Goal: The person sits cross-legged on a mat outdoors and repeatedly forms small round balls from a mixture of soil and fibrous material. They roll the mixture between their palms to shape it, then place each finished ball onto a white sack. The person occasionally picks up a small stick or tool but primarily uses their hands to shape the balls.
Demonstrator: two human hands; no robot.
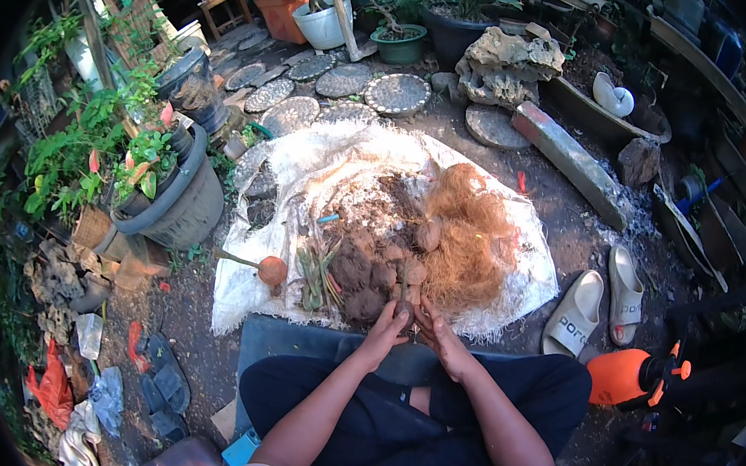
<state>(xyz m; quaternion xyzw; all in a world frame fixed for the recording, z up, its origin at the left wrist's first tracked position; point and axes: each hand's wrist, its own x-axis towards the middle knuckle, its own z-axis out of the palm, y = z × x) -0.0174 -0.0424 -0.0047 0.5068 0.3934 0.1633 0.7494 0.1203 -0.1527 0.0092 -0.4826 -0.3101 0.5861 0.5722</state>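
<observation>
Low in front of my lap, a small dark brown soil ball [404, 311] with an upright green stem sits between my hands. My left hand [386, 326] curls round its left side. From the right, my right hand [440, 337] presses its fingers against it; the fingertips are partly hidden. Just beyond lie dark soil lumps [354, 265] and a heap of golden-brown coconut fibre [471, 242]. A brown round ball [427, 235] rests at the fibre's edge. To the left lies an orange-brown ball [272, 270] with a green stem, near some cut green leaves [311, 279].
A frayed white woven sack [508, 322] lies under the materials. An orange spray bottle [618, 376] and beige slides [575, 314] stand at right. Dark sandals [165, 384] and a large potted plant [180, 205] are at left. Round stepping stones [397, 94] lie beyond.
</observation>
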